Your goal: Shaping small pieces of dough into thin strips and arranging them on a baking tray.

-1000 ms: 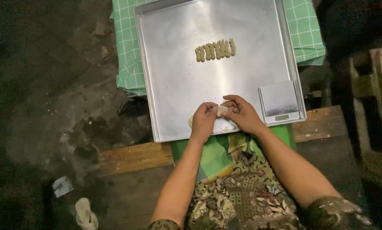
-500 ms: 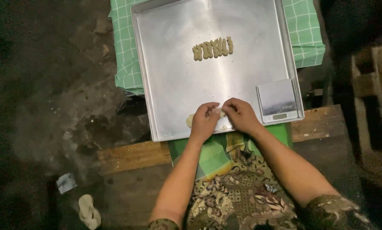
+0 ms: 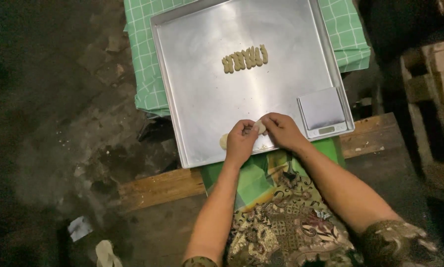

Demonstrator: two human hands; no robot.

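Both hands, left hand (image 3: 240, 141) and right hand (image 3: 282, 131), pinch a pale dough piece (image 3: 259, 127) over the metal tray (image 3: 192, 99); shaped dough row (image 3: 244, 59) lies well apart.

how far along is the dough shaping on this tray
Done: a short row of shaped dough pieces lies on the metal tray. In hand: the left hand and right hand pinch a dough piece together. Left: most of the tray is bare.

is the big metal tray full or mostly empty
Mostly empty. The metal tray holds only a short row of dough pieces, a small scale in one corner, and the dough both hands are working.
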